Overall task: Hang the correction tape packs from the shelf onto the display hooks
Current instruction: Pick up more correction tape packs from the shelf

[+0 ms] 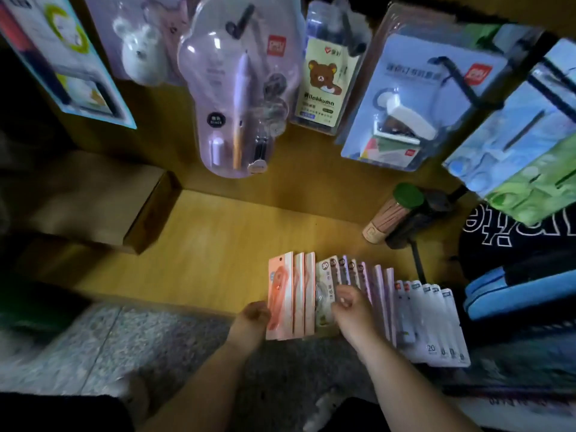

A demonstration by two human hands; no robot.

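Observation:
A fanned row of correction tape packs lies on the wooden shelf point(218, 238) near its front edge: orange packs point(286, 294) at the left, grey-green and lilac packs point(358, 275) in the middle, white packs point(436, 319) at the right. My left hand point(254, 316) grips the left edge of the orange packs. My right hand point(349, 307) rests curled on the middle packs, fingers closed on them. Black display hooks point(461, 79) stick out above at the upper right, loaded with blue blister packs.
Hanging blister packs fill the top: a lilac pen set point(237, 98), a bear-printed pack point(327, 85), a stapler pack point(414, 104). A cardboard box point(103, 204) sits at the shelf's left. A green-capped toothpick jar point(392, 213) lies at the right, a blue case point(514, 285) beyond it.

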